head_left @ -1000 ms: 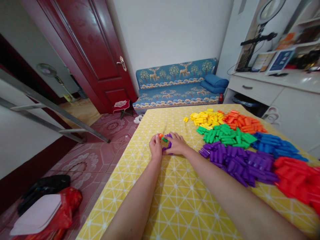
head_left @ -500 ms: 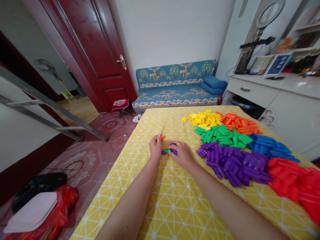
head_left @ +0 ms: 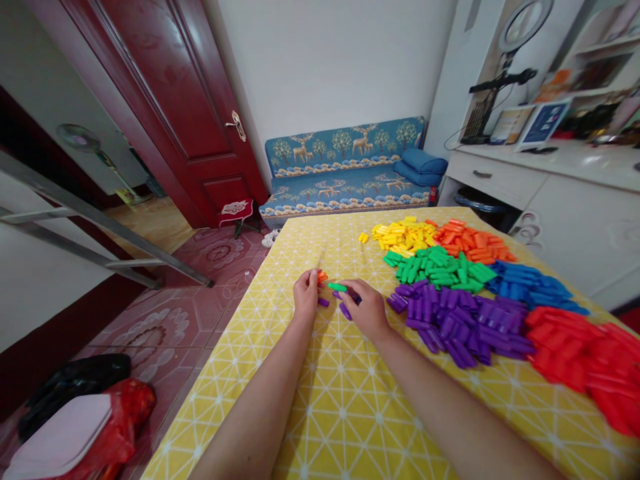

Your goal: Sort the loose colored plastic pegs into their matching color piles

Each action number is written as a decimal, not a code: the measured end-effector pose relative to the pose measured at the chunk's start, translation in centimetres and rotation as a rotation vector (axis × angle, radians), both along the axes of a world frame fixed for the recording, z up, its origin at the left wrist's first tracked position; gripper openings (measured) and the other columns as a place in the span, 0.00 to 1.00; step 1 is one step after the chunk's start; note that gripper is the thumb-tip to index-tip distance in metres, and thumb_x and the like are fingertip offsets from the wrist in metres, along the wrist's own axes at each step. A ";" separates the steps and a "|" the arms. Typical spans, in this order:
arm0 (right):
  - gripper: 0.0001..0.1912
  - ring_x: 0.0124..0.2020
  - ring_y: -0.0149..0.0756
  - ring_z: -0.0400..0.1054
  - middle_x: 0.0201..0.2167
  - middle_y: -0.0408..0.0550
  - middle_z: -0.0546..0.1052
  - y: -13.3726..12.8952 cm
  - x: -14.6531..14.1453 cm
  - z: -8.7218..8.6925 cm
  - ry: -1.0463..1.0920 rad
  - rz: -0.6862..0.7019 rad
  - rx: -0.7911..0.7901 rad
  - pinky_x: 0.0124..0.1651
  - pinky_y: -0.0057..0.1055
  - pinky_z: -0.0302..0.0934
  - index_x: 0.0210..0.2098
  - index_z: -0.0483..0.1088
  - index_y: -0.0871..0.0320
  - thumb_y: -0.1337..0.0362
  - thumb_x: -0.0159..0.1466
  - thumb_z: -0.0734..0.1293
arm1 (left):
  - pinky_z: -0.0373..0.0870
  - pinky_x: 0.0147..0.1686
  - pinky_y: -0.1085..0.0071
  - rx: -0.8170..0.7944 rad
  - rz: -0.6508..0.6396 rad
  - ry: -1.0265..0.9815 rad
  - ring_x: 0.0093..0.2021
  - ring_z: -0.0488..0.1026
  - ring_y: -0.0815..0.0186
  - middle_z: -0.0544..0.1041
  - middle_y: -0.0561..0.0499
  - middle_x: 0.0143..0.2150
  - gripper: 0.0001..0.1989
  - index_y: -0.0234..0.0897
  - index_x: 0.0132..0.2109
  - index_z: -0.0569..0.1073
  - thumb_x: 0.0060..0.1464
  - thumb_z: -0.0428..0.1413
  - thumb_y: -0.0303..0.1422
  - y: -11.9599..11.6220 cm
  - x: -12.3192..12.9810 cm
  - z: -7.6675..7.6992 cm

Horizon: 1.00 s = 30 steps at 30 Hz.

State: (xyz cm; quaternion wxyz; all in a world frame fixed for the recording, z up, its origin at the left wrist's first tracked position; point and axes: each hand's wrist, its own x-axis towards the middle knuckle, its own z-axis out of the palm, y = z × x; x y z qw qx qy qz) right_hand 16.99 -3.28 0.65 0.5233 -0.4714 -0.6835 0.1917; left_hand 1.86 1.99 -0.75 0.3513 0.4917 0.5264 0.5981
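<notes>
1. In my view, the left hand (head_left: 306, 293) is narrow, thumb and finger pinched on an orange piece (head_left: 323, 275); how many pieces are in this pinch, I cannot tell.
2. The right hand (head_left: 367, 308), just beside it on the right, holds a green piece (head_left: 337, 287) by one end; the other end points to the left hand.
3. Under the right fingers I see loose purple pieces (head_left: 345, 311); whether the fingers touch them, I cannot tell. One more purple piece (head_left: 323, 302) lies just beside the left hand.
4. Below both hands is the yellow tablecloth (head_left: 340, 400).
5. Near the right hand, on its right, lies the purple pile (head_left: 457, 323); the green pile (head_left: 440, 268) is behind that one.
6. Further from the right hand I find the yellow pile (head_left: 405, 235), orange pile (head_left: 473, 241), blue pile (head_left: 535, 288) and red pile (head_left: 585, 353).
7. Well beyond both hands stands a blue sofa (head_left: 345, 160).
</notes>
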 end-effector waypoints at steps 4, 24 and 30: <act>0.17 0.28 0.33 0.72 0.32 0.46 0.77 1.0 1.0 1.3 0.543 -0.083 -0.119 0.36 0.33 0.68 0.43 0.71 0.58 0.55 0.58 0.67 | 0.63 0.22 0.77 -0.018 -0.005 -0.006 0.22 0.68 0.71 0.73 0.52 0.24 0.20 0.32 0.42 0.77 0.55 0.53 0.45 0.1 0.1 -0.1; 0.31 0.53 0.50 0.64 0.51 0.52 0.72 0.2 2.0 2.0 -0.454 0.110 -0.242 0.54 0.45 0.57 0.52 0.71 0.51 0.55 0.48 0.74 | 0.63 0.21 0.77 -0.015 -0.037 0.031 0.21 0.66 0.71 0.73 0.52 0.24 0.11 0.34 0.30 0.75 0.51 0.52 0.36 0.3 -0.3 -0.6; 0.19 0.48 0.44 0.65 0.44 0.51 0.75 0.2 0.4 -0.3 -0.474 -0.120 -0.171 0.52 0.39 0.59 0.47 0.73 0.53 0.68 0.55 0.67 | 0.62 0.23 0.77 0.054 -0.064 0.078 0.22 0.64 0.71 0.67 0.54 0.19 0.12 0.35 0.23 0.71 0.51 0.50 0.33 0.2 -0.2 -0.5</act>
